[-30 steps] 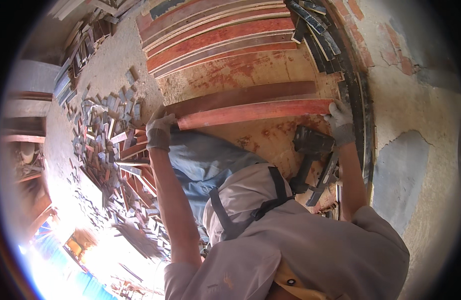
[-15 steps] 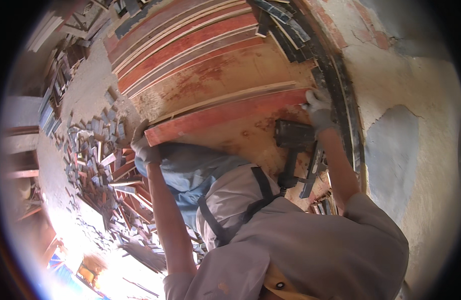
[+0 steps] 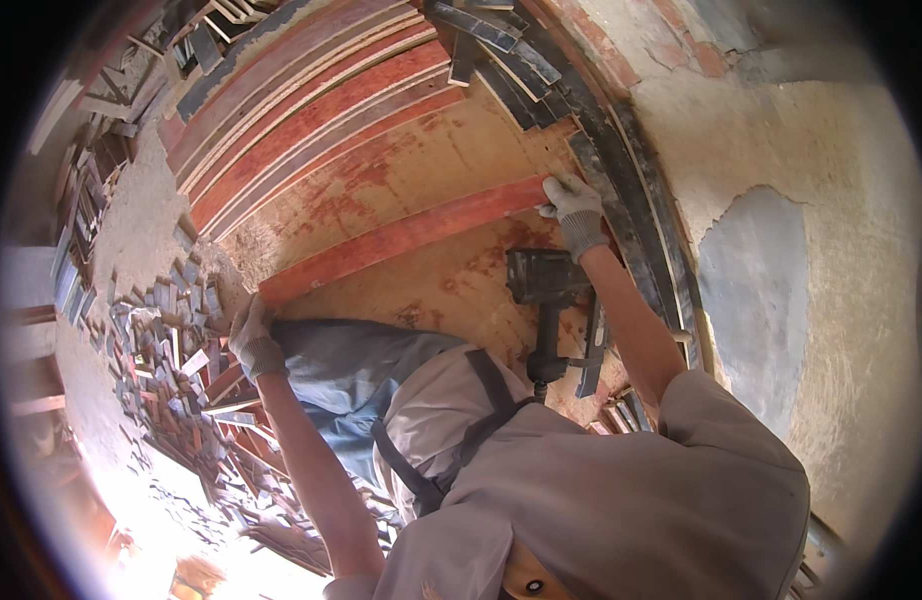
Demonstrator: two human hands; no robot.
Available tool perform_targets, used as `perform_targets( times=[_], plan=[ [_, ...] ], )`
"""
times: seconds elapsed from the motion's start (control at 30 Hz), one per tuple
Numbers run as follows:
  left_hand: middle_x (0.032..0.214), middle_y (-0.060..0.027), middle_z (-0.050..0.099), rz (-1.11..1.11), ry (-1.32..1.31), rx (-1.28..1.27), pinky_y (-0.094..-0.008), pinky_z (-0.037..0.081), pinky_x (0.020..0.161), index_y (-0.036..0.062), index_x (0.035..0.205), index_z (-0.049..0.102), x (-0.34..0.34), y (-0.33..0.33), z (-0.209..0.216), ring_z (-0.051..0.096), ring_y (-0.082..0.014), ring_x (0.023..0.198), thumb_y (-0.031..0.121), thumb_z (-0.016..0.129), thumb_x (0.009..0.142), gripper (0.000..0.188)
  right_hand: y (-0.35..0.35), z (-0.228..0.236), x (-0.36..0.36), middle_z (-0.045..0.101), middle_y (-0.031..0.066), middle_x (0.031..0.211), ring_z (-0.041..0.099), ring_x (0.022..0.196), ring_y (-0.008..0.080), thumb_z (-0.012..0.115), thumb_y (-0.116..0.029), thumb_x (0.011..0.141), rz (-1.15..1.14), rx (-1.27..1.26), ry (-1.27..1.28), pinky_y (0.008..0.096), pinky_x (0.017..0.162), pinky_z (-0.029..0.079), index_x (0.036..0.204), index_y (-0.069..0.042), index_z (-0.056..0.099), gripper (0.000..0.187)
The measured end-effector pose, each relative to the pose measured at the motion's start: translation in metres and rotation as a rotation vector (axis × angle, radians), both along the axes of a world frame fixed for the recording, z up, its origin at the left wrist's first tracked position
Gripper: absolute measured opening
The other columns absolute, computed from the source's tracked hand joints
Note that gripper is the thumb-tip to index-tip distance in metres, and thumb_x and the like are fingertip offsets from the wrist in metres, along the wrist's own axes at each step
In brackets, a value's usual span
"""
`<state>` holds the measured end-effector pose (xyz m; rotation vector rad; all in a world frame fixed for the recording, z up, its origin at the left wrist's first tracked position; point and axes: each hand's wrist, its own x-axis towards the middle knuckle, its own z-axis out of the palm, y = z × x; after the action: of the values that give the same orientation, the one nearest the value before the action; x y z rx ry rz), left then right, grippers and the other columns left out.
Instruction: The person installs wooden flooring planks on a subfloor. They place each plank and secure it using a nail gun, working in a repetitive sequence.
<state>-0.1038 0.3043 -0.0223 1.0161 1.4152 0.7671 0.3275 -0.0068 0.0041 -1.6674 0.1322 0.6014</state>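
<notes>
Head view, looking down past your chest: your left hand (image 3: 253,342), in a grey knit glove, is closed around the near-left end of the long red board (image 3: 401,238). Your right hand (image 3: 573,212), gloved the same, is closed over the far-right end, fingers wrapped on the top edge. Both grips sit at the extreme ends, so the whole span hangs between them.

The board lies slanting across the plywood sheet (image 3: 451,160), low at your left, higher at your right; whether it rests on the sheet or is lifted just clear cannot be told.

Handling, as a judgement: a long, narrow strip of coated form ply, stiff across its width but likely to bow along its length. Light enough for 2 hands. The red face looks smooth and may slide in a glove; the sawn edges give better purchase. End grips give you aim; a hold nearer the middle would cut the sag.

Just beside your right forearm, a black nail gun (image 3: 549,290) lies on the plywood. Beyond it, more red strips (image 3: 301,110) are stacked, dark strips (image 3: 621,170) run along the plastered wall (image 3: 771,200), and small offcuts (image 3: 161,340) litter the ground at your left.
</notes>
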Motion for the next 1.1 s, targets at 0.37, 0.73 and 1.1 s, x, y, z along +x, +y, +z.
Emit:
perform_targets(
  times=[0.37,0.73,1.1],
  plan=[
    [0.106,-0.0083,0.073,-0.085,-0.018,0.010,-0.0338,0.061,0.085,-0.0049,0.117,0.073,-0.001,-0.004,0.016,0.070,-0.0182,0.095,0.016,0.074,0.096,0.030,0.001,-0.009,-0.017,0.075,0.0090,0.097,0.069,0.065,0.0132,0.072,-0.017,0.098,0.069,-0.151,-0.091,0.0236,0.058,0.059,0.121,0.007,0.071,0.033],
    [0.108,-0.0109,0.073,0.000,0.085,0.029,-0.0281,0.061,0.076,-0.0075,0.123,0.071,0.002,-0.007,0.008,0.069,-0.0167,0.093,0.012,0.077,0.094,0.035,-0.001,-0.012,-0.020,0.071,0.0047,0.096,0.068,0.076,0.0098,0.070,-0.014,0.097,0.087,-0.068,-0.152,0.0245,0.063,0.061,0.109,0.006,0.072,0.023],
    [0.104,-0.0078,0.073,-0.009,0.189,-0.012,-0.0279,0.059,0.075,-0.0080,0.120,0.072,0.004,-0.009,0.014,0.067,-0.0147,0.087,0.015,0.076,0.096,0.034,-0.002,-0.013,-0.020,0.074,0.0074,0.104,0.069,0.076,0.0107,0.074,-0.009,0.095,0.062,-0.127,-0.142,0.0256,0.059,0.062,0.114,0.004,0.073,0.023]
  ],
)
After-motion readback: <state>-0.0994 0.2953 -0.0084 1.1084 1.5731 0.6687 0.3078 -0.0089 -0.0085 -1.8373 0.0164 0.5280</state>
